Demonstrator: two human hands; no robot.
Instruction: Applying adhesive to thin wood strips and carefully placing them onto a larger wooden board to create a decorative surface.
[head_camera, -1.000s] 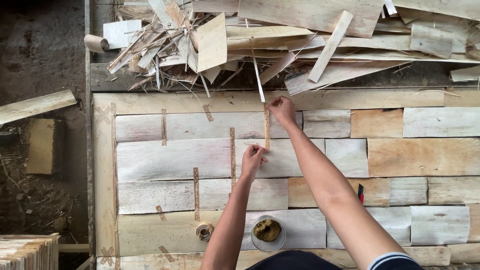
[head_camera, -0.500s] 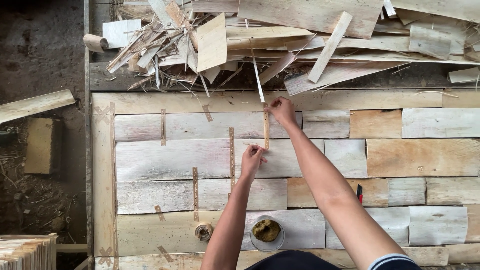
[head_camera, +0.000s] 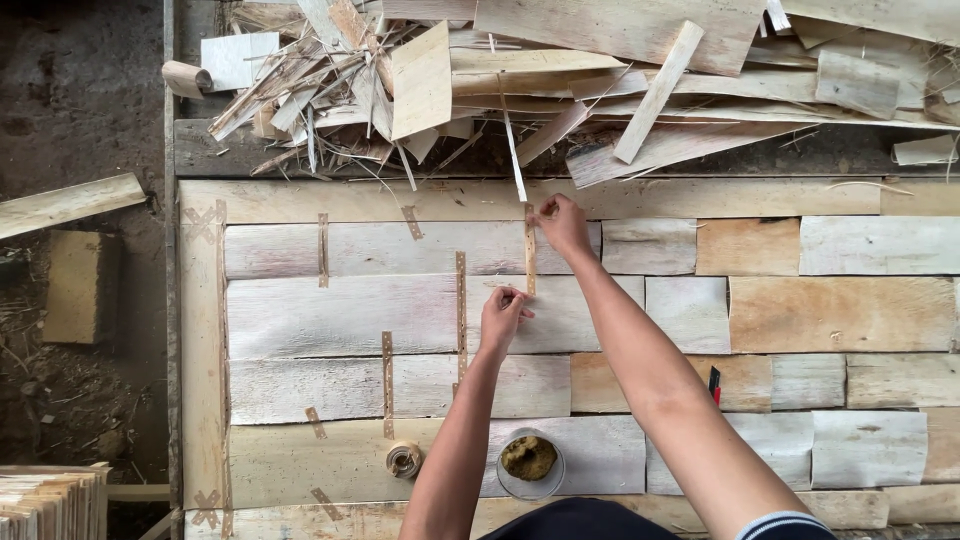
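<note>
Both hands on tape strip — scrap pile behind, tape roll & pot near.

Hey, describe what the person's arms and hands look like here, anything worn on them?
Both forearms are bare, and the left hand and right hand wear no gloves. No rings or watch can be made out. Only a dark sleeve edge with white stripes shows on the right arm, at the bottom of the picture.

Both arms extend forward. Left hand sits nearer the body, fingers pinched; right hand reaches farther, fingertips pressed down.
</note>
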